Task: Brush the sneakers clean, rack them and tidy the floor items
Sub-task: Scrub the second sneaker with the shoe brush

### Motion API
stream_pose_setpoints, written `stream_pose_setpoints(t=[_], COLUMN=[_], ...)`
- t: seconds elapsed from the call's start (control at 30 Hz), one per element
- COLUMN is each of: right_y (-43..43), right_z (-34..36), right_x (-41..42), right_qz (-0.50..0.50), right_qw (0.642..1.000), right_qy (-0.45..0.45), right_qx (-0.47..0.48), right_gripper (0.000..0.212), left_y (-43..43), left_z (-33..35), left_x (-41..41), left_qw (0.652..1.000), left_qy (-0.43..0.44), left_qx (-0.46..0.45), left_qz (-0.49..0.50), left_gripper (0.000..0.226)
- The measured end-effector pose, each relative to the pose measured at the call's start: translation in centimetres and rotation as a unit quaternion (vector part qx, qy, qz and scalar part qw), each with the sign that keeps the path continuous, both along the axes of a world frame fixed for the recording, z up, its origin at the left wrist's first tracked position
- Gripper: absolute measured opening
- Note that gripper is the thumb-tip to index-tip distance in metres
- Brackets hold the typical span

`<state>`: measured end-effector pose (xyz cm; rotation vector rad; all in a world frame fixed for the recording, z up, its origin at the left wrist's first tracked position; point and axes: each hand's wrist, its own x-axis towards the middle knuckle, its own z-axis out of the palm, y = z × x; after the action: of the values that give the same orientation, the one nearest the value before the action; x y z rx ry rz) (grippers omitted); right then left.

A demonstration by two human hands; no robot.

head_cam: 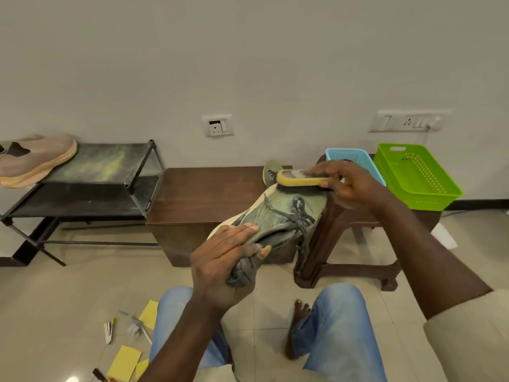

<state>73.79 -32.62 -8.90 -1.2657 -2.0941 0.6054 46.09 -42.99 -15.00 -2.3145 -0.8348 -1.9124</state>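
Nearest the camera, a seated person's knees in blue jeans and one bare foot rest on a tiled floor [55, 299]. Beside the left knee lie loose items: yellow paper slips [124, 362], a small clip-like tool [108, 332] and a clear wrapper, none tidied yet.

Just ahead, the left hand [220, 268] is clamped around the heel end of an olive-green knit sneaker [275, 219], held in the air with its toe pointing away and grey laces hanging loose. The right hand [349, 183] is closed on a yellow brush [298, 179], whose bristles meet the toe edge of the sole.

To brush well here, keep the heel grip firm, use short strokes along the sole rim, and turn the shoe so each side gets covered.

Behind stand a dark brown plastic stool [341, 244] and a low wooden counter [206, 194], where the second green sneaker [271, 172] peeks out. To the right are a blue basket [349, 157] and a green basket [416, 177]. Far left, a black shoe rack [110, 186] holds a tan shoe [35, 158].

No brand name or writing is legible.
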Motion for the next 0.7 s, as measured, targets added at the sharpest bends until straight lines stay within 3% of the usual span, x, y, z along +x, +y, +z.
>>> stream_pose_setpoints(t=[0.13,0.33,0.53,0.7], right_y=[-2.1,0.2,-0.7,0.9], right_z=[0.3,1.2,1.7,1.7], right_x=[-2.6,1.9,-0.6,1.9], right_qz=[0.144,0.059,0.195,0.108], right_qw=[0.989,0.996,0.974,0.989], right_qy=[0.001,-0.026,-0.024,-0.013], right_qx=[-0.04,-0.068,-0.11,-0.103], right_gripper=[0.04,0.039,0.032,0.041], left_y=[0.1,-0.5,-0.3,-0.6], left_z=[0.0,0.1,-0.3,0.0], left_x=[-0.1,0.0,-0.1,-0.5], left_qw=[1.0,0.999,0.999,0.999], left_qy=[-0.004,-0.002,-0.009,0.009], left_qx=[-0.025,-0.035,-0.051,-0.049], left_qz=[0.007,0.006,0.002,0.005], left_gripper=[0.023,0.018,0.019,0.013])
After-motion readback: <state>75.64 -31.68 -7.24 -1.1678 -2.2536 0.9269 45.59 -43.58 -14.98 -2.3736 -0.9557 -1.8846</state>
